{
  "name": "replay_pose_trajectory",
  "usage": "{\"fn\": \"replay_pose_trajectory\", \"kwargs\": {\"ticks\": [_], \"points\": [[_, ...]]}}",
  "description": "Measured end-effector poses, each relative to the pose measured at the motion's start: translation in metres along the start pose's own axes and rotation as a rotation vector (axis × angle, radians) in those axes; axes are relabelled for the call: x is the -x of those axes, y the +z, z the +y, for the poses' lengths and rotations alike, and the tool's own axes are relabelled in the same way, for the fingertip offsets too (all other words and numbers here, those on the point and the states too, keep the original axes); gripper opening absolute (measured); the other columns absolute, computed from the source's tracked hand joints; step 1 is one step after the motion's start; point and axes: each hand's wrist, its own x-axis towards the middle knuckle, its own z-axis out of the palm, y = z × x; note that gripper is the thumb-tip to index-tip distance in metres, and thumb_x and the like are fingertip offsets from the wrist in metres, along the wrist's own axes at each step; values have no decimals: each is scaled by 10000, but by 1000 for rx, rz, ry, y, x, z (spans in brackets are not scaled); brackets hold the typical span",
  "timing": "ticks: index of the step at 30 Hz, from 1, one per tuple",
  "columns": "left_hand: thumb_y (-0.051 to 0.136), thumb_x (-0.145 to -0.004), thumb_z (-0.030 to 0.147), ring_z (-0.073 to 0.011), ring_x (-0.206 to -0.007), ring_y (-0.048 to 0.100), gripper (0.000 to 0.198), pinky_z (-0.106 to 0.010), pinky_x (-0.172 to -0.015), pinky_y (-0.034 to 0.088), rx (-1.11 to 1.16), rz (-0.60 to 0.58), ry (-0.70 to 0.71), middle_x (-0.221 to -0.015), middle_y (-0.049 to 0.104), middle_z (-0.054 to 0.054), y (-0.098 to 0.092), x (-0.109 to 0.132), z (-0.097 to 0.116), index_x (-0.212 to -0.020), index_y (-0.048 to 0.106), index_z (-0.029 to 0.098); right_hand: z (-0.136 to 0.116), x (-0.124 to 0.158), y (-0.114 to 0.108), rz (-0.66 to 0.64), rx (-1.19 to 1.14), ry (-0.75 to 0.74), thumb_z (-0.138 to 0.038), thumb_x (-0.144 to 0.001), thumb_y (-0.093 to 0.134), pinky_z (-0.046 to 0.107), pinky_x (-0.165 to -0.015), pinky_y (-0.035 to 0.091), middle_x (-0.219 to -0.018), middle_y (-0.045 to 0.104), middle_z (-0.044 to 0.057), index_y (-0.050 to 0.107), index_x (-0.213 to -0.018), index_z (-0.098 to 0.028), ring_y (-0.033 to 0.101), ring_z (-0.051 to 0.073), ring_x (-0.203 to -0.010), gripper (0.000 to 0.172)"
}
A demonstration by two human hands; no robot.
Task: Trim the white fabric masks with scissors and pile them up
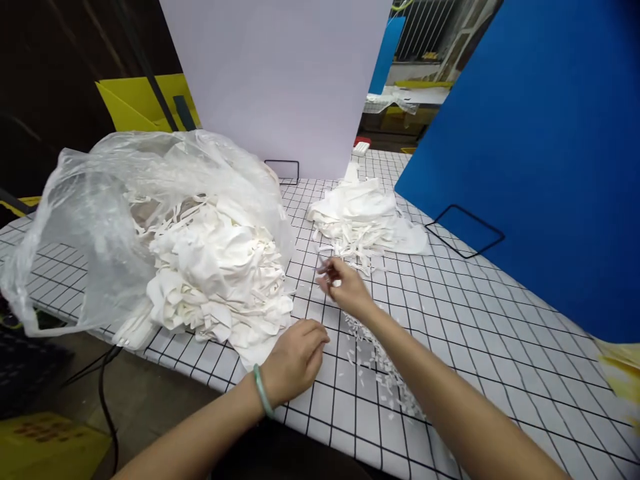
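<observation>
My left hand [296,357], with a green bangle [263,392] on its wrist, is near the table's front edge, its fingers curled together; what they hold, if anything, is hidden. It is beside a large heap of white fabric pieces [215,267] spilling from a clear plastic bag [95,247]. Farther forward, my right hand [345,285] has its thumb and fingers bent toward each other around something small that I cannot make out. Just beyond it lies a smaller pile of white strips [355,217]. Many tiny white scraps [380,367] are scattered beneath my right forearm.
A white cloth with a black grid [480,340] covers the table. A pale lilac panel [285,80] stands behind, and a blue panel [540,167] at right, with black wire stands [465,230]. A yellow box [55,443] is at the lower left.
</observation>
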Motion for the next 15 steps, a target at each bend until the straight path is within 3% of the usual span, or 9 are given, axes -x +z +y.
{"fn": "replay_pose_trajectory", "kwargs": {"ticks": [4,6,8,11,13,15], "points": [[430,-813,-10,-238,-896,575,271,-389,-804,515,-122,94,-124,-926,636,-95,-19,22,-2,-925,593,175,-11,-7,80,-131,-143,24,-329,-736,718,268,-639,472,-822,644,-17,545,-879,-231,544,129,-664,245],[420,-813,-6,-232,-859,557,249,-381,-785,495,-145,138,-170,-877,614,-84,-25,27,-5,-872,575,179,-19,-14,105,-118,-187,65,-356,-717,738,258,-619,441,-766,602,-34,516,-821,-232,515,130,-656,275],[412,-830,6,-219,-843,559,232,-359,-770,491,-112,145,-202,-856,602,-73,-28,34,-4,-854,565,179,-25,-15,116,-65,-218,116,-354,-727,717,253,-606,416,-725,545,-44,479,-782,-233,489,129,-652,272],[458,-894,90,-198,-850,580,157,-335,-783,492,109,154,-334,-864,605,-59,-29,42,2,-874,590,173,-29,1,100,-3,-266,190,-345,-750,673,248,-567,395,-716,496,-49,456,-791,-233,455,118,-612,248],[533,-934,215,-187,-840,587,108,-329,-794,494,368,167,-501,-864,618,-49,-32,43,9,-898,623,170,-31,25,75,0,-292,231,-351,-742,695,251,-548,400,-714,493,-52,463,-806,-231,451,113,-587,269],[590,-944,340,-185,-869,609,192,-334,-838,502,650,169,-659,-903,658,-55,-35,39,14,-982,660,166,-36,56,46,-22,-316,281,-339,-734,736,266,-556,429,-706,500,-51,474,-804,-229,482,120,-583,293]]}}
